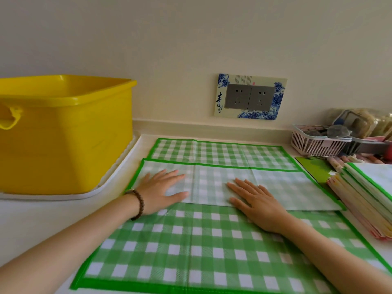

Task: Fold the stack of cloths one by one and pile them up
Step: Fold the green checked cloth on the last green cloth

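So nearest to us the green checked cloth (201,251) was spread flat on the counter, bright side up. Just beyond that sat a pale folded band (286,187), back side showing, lying across the middle. Both our hands were on it, fingers straight and flat, gripping nothing: left hand (163,189) with the bead bracelet (137,203) at the left end, right hand (258,204) around the centre, well apart from each other. Past the band another bright checked strip (222,151) poked out toward the wall. Honestly we couldn't tell whether it was all one cloth or two layered.

Off to the right was the pile of folded cloths (364,194), edge on. On the left was a yellow tub (63,134) on a white tray (118,181), and far right a pink basket (318,143) of odds and ends. A wall socket (250,96) was at the back.

Our read: we were mid-fold, pressing the crease down. Next up was probably another fold, which would need the corners pinched and the edges lined up so it stacks neatly on that pile
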